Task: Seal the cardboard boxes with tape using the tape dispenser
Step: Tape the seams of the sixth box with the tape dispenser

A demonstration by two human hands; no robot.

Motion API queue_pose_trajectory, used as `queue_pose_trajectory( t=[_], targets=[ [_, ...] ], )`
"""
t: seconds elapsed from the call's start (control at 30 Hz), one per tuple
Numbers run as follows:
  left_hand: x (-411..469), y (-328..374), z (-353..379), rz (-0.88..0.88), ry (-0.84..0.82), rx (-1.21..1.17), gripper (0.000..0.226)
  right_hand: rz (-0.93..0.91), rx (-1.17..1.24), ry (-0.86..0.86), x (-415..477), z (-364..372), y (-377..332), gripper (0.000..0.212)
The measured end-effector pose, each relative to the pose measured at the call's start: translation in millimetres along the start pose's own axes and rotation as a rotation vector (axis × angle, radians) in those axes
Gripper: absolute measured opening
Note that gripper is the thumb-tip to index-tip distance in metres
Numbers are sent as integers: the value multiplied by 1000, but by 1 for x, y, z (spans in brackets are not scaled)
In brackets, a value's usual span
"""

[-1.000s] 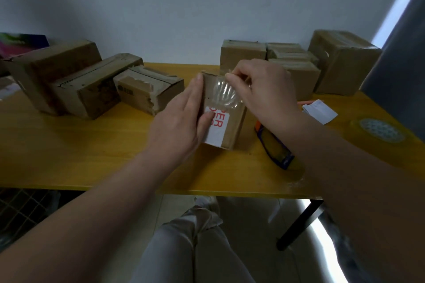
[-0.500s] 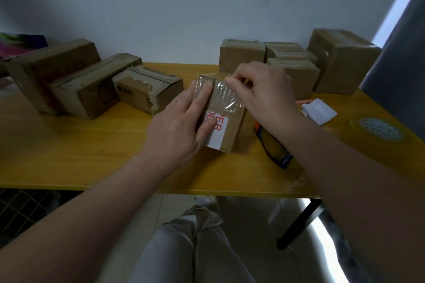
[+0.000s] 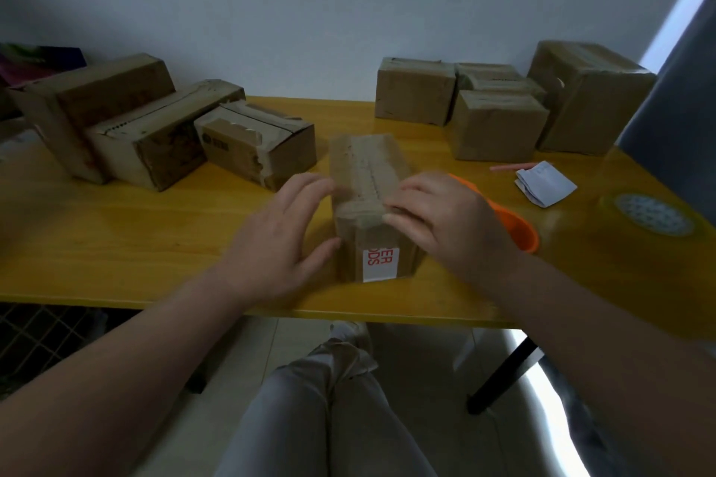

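Observation:
A small cardboard box (image 3: pixel 368 182) with clear tape along its top seam and a white label with red letters lies on the yellow table (image 3: pixel 116 244), lengthwise away from me. My left hand (image 3: pixel 279 240) is beside the box's left side, fingers spread and blurred, thumb near the lower left edge. My right hand (image 3: pixel 445 224) rests on the box's right top edge with fingers bent over the tape end. Just behind my right hand lies the orange tape dispenser (image 3: pixel 511 224), partly hidden.
Three boxes (image 3: pixel 155 135) stand at the back left, several more boxes (image 3: pixel 496 116) at the back right. A folded white paper (image 3: pixel 546 184) and a pink stick lie to the right. A roll of clear tape (image 3: pixel 651 215) sits at the right edge.
The box has been laid flat from a tilted, lifted pose. My left hand has come off its face to the left side. My right hand has moved to the near right top edge.

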State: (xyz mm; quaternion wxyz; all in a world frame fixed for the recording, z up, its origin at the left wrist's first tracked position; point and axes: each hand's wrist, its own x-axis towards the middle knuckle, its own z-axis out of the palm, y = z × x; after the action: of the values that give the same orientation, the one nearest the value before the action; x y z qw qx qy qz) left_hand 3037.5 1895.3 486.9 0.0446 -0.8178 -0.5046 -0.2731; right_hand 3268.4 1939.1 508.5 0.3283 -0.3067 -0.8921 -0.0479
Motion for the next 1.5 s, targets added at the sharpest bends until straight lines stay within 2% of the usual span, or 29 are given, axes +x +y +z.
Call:
queue_pose_trajectory(
  t=[0.13, 0.23, 0.37, 0.47, 0.73, 0.83, 0.9, 1.0, 1.1, 1.3, 1.4, 1.5],
  targets=[
    [13, 2, -10, -20, 8, -176, 46, -98, -144, -54, -9, -5, 8, 34],
    [30, 6, -18, -61, -10, -281, 38, -252, -256, -151, -3, -11, 14, 53],
    [43, 9, -19, -25, -111, -280, 31, -487, -407, -265, 4, -8, 17, 76],
    [47, 9, -18, -47, -88, -320, 28, -515, -471, -308, 2, -1, 20, 88],
    [54, 6, -20, -89, -116, -373, 36, -585, -972, -193, -6, 9, 26, 83],
    [55, 4, -20, -121, -127, -407, 39, -734, -1050, -215, -8, 11, 27, 83],
    [54, 4, -20, -131, -133, -430, 40, -785, -1042, -206, -11, 13, 23, 82],
    [54, 4, -20, -124, -131, -439, 41, -692, -926, -113, -4, 17, 15, 82],
    [55, 4, -21, -129, -133, -438, 41, -633, -949, -145, -3, 23, 13, 87],
    [56, 5, -19, -127, -131, -395, 40, -646, -1058, -159, -9, 26, 17, 92],
    [56, 6, -18, -136, -127, -377, 40, -686, -1021, -193, -12, 18, 19, 89],
    [55, 7, -18, -148, -122, -381, 39, -629, -907, -124, -20, 3, 31, 88]
  ],
)
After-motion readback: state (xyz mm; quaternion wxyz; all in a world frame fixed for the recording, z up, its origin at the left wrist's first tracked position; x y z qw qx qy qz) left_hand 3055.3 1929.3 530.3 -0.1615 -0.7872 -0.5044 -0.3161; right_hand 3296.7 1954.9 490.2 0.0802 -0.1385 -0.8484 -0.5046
